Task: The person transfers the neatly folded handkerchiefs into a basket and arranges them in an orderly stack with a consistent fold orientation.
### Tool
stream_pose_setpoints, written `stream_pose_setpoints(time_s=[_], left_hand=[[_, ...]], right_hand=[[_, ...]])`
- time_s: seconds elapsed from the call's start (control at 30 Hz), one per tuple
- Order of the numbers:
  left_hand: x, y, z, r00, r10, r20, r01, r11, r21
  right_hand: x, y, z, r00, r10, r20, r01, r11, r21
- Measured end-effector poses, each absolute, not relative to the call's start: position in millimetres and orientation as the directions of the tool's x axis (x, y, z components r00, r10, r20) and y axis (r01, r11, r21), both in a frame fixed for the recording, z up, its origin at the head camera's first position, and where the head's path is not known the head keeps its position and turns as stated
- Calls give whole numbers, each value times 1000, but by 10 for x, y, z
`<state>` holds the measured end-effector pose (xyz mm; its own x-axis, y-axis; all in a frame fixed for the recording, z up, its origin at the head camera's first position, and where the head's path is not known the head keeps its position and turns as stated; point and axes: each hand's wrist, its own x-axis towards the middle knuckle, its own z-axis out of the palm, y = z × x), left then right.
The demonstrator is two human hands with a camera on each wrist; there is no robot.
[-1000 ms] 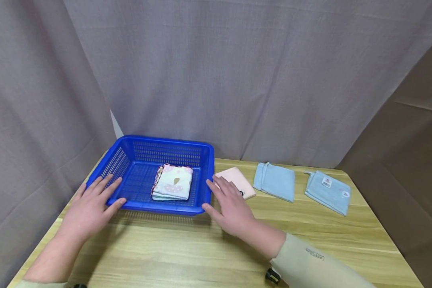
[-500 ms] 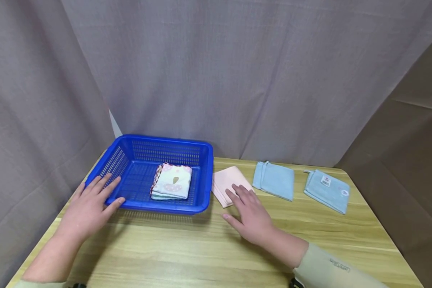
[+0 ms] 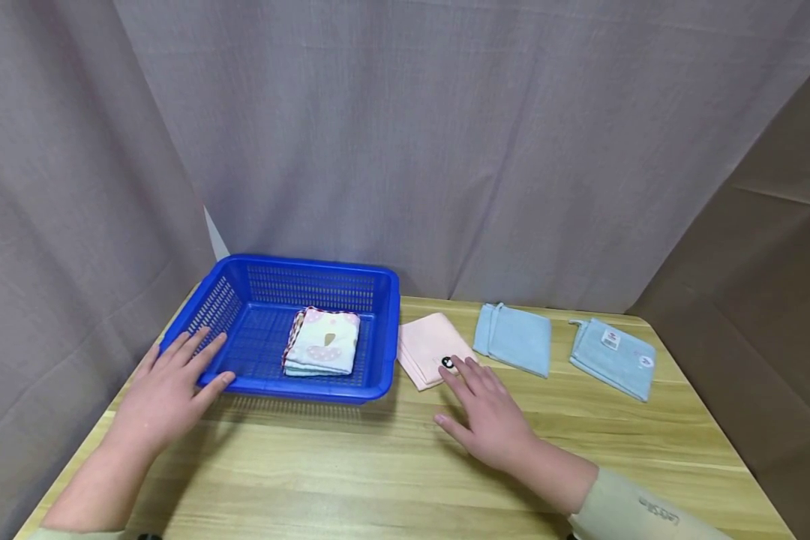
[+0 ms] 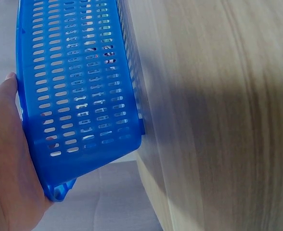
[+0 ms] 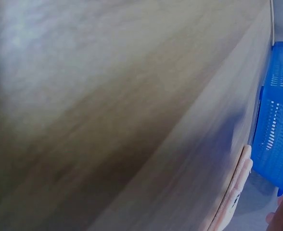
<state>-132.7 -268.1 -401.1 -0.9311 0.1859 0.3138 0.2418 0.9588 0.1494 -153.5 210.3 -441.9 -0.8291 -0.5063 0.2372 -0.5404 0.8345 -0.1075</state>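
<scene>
"Blue basket (image 3: 304, 389) sat at L. of table (image 3: 297, 465), L. hand (image 3: 164, 394) resting spread, not gripping, on its near-left rim. Technique?"

"Light pressure prob. suited steadying it. Pink cloth (image 3: 428, 345) lay just R.; R. hand (image 3: 487, 416), fingers apart, held nothing, contact unclear."

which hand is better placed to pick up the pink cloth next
The right hand, most likely: it is close to the pink cloth, while the left hand touches the blue basket, farther off.
</scene>
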Motion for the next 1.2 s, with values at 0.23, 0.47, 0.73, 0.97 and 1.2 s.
stream_pose_setpoints(time_s=[0.23,0.47,0.73,0.97,1.2], left_hand=[[-1342,-2678,-4010,-931,189,313,245,958,149],[-1335,-2678,-4011,-932,186,312,241,959,149],[-1341,-2678,-4018,-936,185,298,237,960,149],[-1351,-2669,-4023,-935,186,301,238,960,147],[-1340,-2674,-4022,-933,180,312,235,961,148]], right_hand=[[-1528,2152,-4438,-824,-513,240,-543,836,-77],[-1559,2184,-4436,-827,-511,233,-538,840,-69],[-1659,2231,-4460,-837,-487,250,-521,848,-92],[-1739,2251,-4485,-858,-452,243,-491,862,-130],[-1815,2227,-4476,-867,-429,253,-475,866,-157]])
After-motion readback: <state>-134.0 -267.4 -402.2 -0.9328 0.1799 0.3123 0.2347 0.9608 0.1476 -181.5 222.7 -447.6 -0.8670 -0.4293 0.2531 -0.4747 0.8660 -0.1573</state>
